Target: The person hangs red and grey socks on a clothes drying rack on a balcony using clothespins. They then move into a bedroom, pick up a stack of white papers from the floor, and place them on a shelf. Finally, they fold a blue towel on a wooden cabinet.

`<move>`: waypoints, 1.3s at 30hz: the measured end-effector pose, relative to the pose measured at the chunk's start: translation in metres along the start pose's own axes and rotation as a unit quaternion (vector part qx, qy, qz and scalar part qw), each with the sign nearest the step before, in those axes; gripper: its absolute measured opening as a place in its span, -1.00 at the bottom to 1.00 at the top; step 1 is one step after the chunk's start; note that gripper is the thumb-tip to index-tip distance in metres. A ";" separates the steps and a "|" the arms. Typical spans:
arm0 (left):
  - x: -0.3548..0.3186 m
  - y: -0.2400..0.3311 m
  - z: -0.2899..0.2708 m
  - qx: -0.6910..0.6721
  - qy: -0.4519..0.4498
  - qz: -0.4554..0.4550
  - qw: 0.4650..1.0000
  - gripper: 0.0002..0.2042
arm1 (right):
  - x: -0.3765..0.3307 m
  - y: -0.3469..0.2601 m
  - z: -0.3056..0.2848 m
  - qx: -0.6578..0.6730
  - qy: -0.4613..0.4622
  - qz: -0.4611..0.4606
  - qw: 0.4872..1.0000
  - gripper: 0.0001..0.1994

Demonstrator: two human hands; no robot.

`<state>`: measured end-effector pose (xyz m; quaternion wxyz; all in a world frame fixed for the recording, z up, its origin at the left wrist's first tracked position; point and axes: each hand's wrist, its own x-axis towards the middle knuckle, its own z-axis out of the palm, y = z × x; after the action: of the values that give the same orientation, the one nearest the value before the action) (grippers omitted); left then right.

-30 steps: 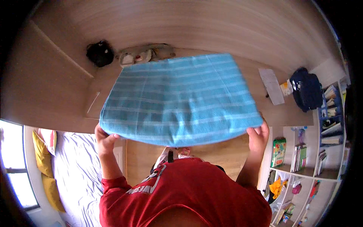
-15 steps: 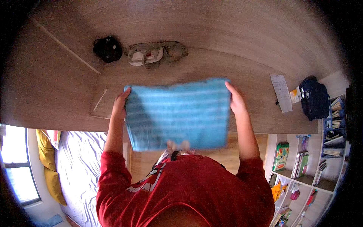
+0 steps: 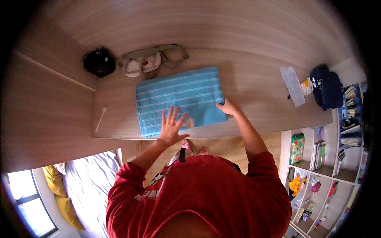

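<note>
A folded blue cloth [image 3: 178,95] with thin white stripes lies flat on the wooden desk, its near edge close to the desk's front. Over its near left part my left hand [image 3: 171,129] rests with the fingers spread. At the cloth's right edge is my right hand [image 3: 229,107]; its thumb lies on top and the other fingers are mostly hidden, seemingly under the fold. A small tan patch shows on the cloth beside my left fingers.
Along the back of the desk [image 3: 258,91] sit a black pouch [image 3: 99,62] and a grey-beige bag [image 3: 141,63]. A thin white stick [image 3: 101,119] lies at left. To the right are a paper sheet [image 3: 293,85], a dark blue bag [image 3: 326,87] and shelves [image 3: 313,168]. A bed [image 3: 89,186] stands lower left.
The cloth was held up by both hands at its sides; now it lies on the desk. My left hand has let go and moved right onto its top.
</note>
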<state>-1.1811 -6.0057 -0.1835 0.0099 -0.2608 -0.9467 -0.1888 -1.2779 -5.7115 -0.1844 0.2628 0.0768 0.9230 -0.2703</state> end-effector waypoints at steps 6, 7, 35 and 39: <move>0.027 -0.004 -0.015 -0.055 0.012 -0.027 0.998 -0.30 | 0.000 -0.048 -0.041 0.400 -0.028 -0.142 0.905 -0.57; 0.029 -0.011 -0.019 -0.069 0.098 0.009 0.993 -0.32 | 0.002 -0.050 -0.048 0.408 0.017 -0.135 0.903 -0.59; 0.008 -0.026 0.033 0.003 0.302 -0.202 0.932 -0.50 | 0.063 0.058 0.003 0.200 0.019 -0.026 0.979 -0.42; -0.033 -0.082 0.044 -0.278 0.334 -0.509 0.743 -0.41 | 0.063 0.056 0.010 0.322 -0.043 -0.049 0.944 -0.46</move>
<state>-1.1897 -6.0709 -0.2565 0.1550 0.3489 -0.7804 -0.4951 -1.3112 -5.6699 -0.2497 0.2499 0.1003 0.7771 -0.5688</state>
